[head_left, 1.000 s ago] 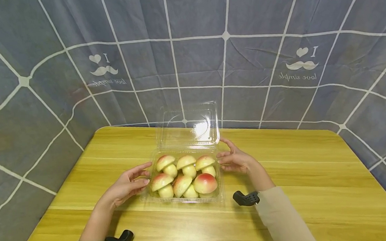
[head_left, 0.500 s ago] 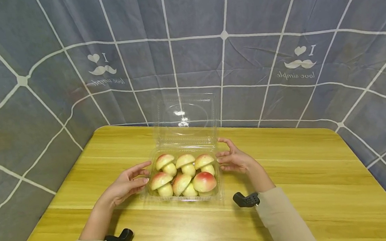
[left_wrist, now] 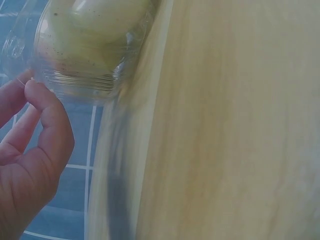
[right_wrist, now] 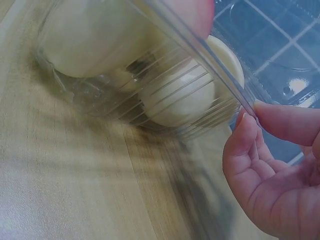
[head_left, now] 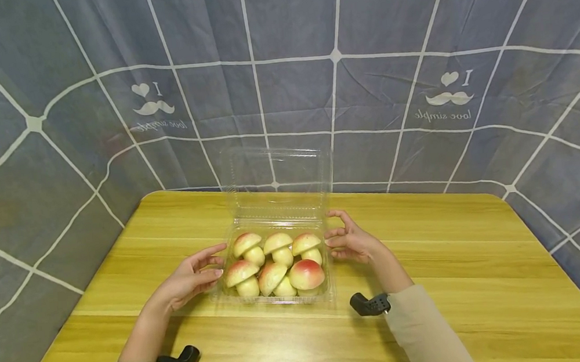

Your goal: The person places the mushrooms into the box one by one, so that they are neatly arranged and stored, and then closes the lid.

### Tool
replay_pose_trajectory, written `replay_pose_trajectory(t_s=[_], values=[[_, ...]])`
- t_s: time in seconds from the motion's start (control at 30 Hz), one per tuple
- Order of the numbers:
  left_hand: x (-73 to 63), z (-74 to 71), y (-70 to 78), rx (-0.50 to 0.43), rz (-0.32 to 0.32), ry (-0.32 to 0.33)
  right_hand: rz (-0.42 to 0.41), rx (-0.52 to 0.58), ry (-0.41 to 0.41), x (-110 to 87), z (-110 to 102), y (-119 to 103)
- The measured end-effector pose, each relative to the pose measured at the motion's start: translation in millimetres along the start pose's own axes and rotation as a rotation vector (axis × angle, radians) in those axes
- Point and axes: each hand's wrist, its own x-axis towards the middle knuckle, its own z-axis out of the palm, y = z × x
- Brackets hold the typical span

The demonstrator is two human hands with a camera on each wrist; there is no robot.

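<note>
A clear plastic clamshell container [head_left: 275, 300] stands in the middle of the wooden table, its lid [head_left: 276, 176] raised at the back. Inside lie several yellow mushroom-shaped pieces [head_left: 248, 273] with red-blushed caps, in two rows. My left hand [head_left: 186, 279] pinches the container's left rim between thumb and fingers. On the opposite side, my right hand [head_left: 354, 240] pinches the right rim; the right wrist view shows thumb and index finger meeting on that edge. Whether the container's base touches the table, I cannot tell.
The wooden table [head_left: 449, 259] reaches out on both sides of the container. A grey-blue curtain [head_left: 380, 32] with white grid lines hangs behind it and at both sides. Black wrist-camera mounts [head_left: 180, 361] sit beside both sleeves.
The raised lid has changed its tilt, first rising and then swaying slightly, and its bright glare has gone. Both hands stay at the rims, with the pieces unmoved inside.
</note>
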Motion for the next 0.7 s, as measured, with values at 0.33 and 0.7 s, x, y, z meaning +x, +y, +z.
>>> replay_pose_trajectory(t_s=[0.33,0.7], values=[[1.0,1.2,2.7,-0.01,0.028,0.017,-0.007,-0.005,0.008,0.3,-0.4,1.5],[0.3,3.2,8.9,0.039,0.003,0.035,-0.024,-0.005,0.001,-0.3,0.0,1.8]])
